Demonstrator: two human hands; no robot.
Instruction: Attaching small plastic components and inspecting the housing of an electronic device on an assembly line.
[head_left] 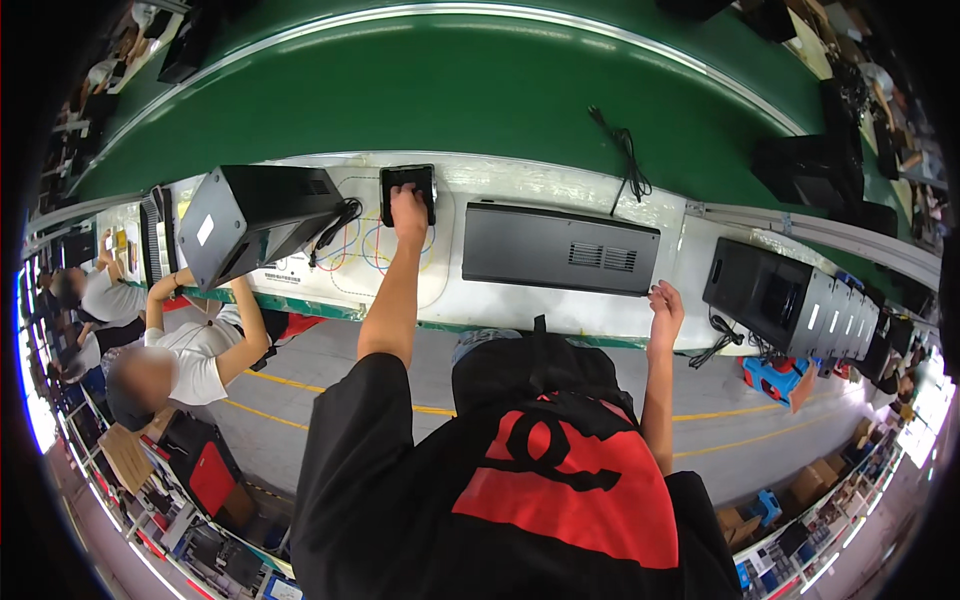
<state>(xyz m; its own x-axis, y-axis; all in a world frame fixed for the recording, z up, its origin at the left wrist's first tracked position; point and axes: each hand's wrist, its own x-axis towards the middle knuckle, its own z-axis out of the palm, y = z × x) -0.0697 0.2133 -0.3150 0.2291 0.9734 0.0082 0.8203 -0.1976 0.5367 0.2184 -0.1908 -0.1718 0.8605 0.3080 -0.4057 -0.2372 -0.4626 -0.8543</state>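
Head view: on the white workbench (560, 305), the flat dark grey panel (560, 248) serves as landmark, its long axis running left to right with two vent grilles near its right end; a black box (255, 220) with a small white rectangular label on its side stands well to its left, and a black unit (790, 300) with white oblong labels along its edge to its right. Just left of the panel lies a small black square device (408, 193), flat on a white mat with coloured loops. The left hand (409, 208) rests on this device, fingers curled over it, while the right hand (664, 303) hovers half-open and empty just right of the panel's lower right corner.
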